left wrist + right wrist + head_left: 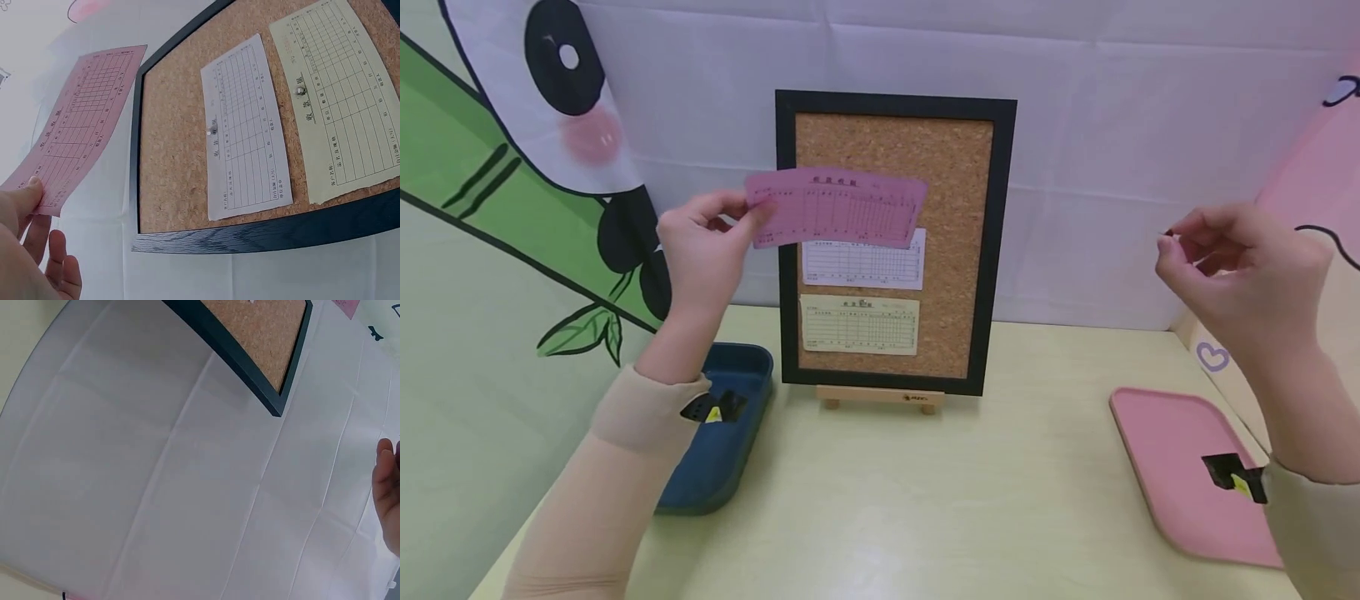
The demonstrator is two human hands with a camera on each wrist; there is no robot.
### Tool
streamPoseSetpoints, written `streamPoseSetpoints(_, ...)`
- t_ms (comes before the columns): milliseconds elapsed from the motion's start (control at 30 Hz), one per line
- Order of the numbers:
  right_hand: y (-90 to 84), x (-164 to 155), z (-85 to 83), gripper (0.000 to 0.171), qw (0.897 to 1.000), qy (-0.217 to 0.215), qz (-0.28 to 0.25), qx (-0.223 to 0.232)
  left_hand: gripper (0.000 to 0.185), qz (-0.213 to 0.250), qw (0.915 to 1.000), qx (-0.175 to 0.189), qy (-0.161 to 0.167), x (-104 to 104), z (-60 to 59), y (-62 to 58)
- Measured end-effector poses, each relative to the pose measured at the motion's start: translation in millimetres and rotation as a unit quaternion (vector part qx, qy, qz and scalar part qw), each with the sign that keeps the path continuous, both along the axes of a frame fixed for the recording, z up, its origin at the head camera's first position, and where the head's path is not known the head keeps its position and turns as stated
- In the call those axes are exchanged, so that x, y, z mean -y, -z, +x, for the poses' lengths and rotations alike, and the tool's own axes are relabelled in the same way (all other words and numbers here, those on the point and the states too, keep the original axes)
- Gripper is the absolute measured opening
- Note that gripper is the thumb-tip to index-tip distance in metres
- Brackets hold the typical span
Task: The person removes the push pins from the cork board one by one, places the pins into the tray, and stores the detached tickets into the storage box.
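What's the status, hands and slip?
Left hand pinches pink slip before cork board. Right hand raised, fingertips pinched, contents unclear. Nothing blocking.

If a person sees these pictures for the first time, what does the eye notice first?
First the pink slip, which the left hand pinches by its end in front of the upper part of the cork board. Below it a white slip and a yellow slip are pinned to the board. The right hand is raised at the right, fingertips pinched together.
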State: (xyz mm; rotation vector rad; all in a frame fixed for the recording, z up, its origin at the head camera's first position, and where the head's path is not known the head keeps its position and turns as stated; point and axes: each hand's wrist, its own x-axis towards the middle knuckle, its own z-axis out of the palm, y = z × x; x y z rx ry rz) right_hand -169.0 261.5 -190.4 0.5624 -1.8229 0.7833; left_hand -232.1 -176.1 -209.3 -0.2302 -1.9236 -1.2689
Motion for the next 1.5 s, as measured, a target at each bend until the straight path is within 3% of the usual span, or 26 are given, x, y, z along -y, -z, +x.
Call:
streamPoseSetpoints(267,20.3,-30,21.8,0.009,0.997,0.036,0.003,0.062,0.024,0.015,0.9998,0.012,0.008,12,24.7,4.4)
streamPoseSetpoints(400,32.1,-42,27.7,0.024,0.995,0.010,-0.040,0.088,0.025,0.022,0.9991,0.036,0.001,21,36.9,8.8)
streamPoseSetpoints(700,57.7,-67,37.0,0.026,0.985,-0.053,-0.125,0.104,0.024,0.008,0.9970,0.075,-0.015,43,57.5,20.0)
streamPoseSetpoints(933,79.3,-85,38.1,0.023,0.983,-0.092,-0.118,0.110,0.023,-0.013,0.9909,0.123,-0.052,68,71.9,28.7)
streamPoseSetpoints(1133,94.1,-95,40.6,0.029,0.979,-0.094,-0.122,0.133,0.018,-0.033,0.9848,0.151,-0.080,90,75.5,34.2)
streamPoseSetpoints(1367,115.2,-109,41.7,0.029,0.972,-0.117,-0.135,0.153,0.027,-0.096,0.9803,0.143,-0.095,114,73.5,45.9)
streamPoseSetpoints(1500,127.9,-116,42.7,0.034,0.969,-0.088,-0.141,0.181,0.022,-0.123,0.9735,0.164,-0.100,127,72.6,53.9)
